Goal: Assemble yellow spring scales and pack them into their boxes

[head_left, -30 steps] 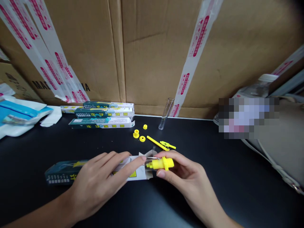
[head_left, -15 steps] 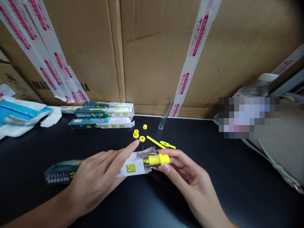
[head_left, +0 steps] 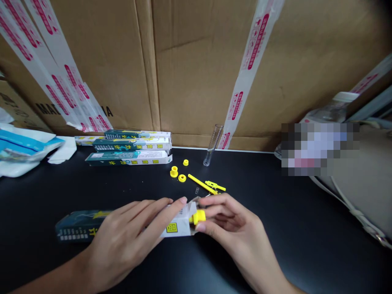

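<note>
**Yellow plug (head_left: 200, 216) set mostly inside the box (head_left: 181, 225)**

The right hand (head_left: 234, 224) pinches the plug's head narrowly at the box's open end; the left hand (head_left: 131, 230) wraps the box, its thumb hidden. The plug looks light, stiff and smooth, best taken by its wide collar; the card would likely crease if squeezed. Beyond lie a small spring (head_left: 197, 190) and yellow rod (head_left: 202, 184). Half a second ago the plug's narrow end showed outside; now it's hidden.

Brown cardboard (head_left: 196, 81) behind, red-printed white tape (head_left: 245, 81) across it, black tabletop (head_left: 275, 196), pale sheen (head_left: 191, 261) near the front.
</note>
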Motion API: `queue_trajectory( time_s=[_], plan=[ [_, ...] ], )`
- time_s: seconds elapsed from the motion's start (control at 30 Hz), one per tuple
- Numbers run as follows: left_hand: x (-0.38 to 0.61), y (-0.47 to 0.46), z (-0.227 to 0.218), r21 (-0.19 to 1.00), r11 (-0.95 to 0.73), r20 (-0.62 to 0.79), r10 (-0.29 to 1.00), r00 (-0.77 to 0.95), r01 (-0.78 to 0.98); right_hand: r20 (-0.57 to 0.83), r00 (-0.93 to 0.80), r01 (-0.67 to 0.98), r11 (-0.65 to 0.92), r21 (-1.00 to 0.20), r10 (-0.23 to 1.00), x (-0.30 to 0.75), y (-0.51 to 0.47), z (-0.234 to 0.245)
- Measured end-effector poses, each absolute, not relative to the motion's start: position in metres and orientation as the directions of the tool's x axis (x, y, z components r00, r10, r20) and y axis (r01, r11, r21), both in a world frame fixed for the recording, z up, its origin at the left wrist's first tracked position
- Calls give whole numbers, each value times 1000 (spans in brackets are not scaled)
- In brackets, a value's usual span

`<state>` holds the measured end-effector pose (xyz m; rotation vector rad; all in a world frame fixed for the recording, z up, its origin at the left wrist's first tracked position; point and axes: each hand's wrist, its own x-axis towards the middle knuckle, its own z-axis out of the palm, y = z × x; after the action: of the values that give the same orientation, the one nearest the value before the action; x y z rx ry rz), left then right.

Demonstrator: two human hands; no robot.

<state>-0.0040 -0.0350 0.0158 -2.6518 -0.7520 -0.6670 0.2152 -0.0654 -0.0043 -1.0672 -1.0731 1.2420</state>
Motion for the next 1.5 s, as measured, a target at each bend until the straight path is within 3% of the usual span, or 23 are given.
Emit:
queue_trajectory(
  time_s=[0.13, 0.23, 0.47, 0.7, 0.93, 1.1, 1.33, 1.5],
  plan=[
    [-4, -35, 11, -230, -804, 522, 374, 767, 549, 71, 34, -52, 73, -996, 997, 216, -66, -6],
    [-3, -34, 12, -279, -801, 503, 348, 791, 529, 177, -23, 76, 179, -981, 984, 217, -67, -7],
    [-3, -31, 9, -269, -793, 501, 370, 782, 547, 354, -240, 254, 411, -875, 904, 213, -74, -8],
    [-1, -30, 10, -273, -782, 561, 343, 753, 560, 243, -33, 25, 244, -969, 969, 214, -72, -20],
    [-1, -31, 3, -251, -763, 619, 346, 705, 595, 211, -194, 164, 244, -956, 958, 223, -69, -17],
    [-3, -30, 0, -231, -781, 562, 381, 734, 581, 180, -146, 178, 204, -963, 973, 219, -70, -17],
    [-8, -32, -5, -174, -813, 581, 370, 725, 555, 80, 14, -48, 81, -996, 997, 214, -69, -12],
    [-5, -32, -2, -248, -795, 599, 324, 732, 554, 92, 41, -149, 97, -984, 995, 215, -69, -3]
  ],
)
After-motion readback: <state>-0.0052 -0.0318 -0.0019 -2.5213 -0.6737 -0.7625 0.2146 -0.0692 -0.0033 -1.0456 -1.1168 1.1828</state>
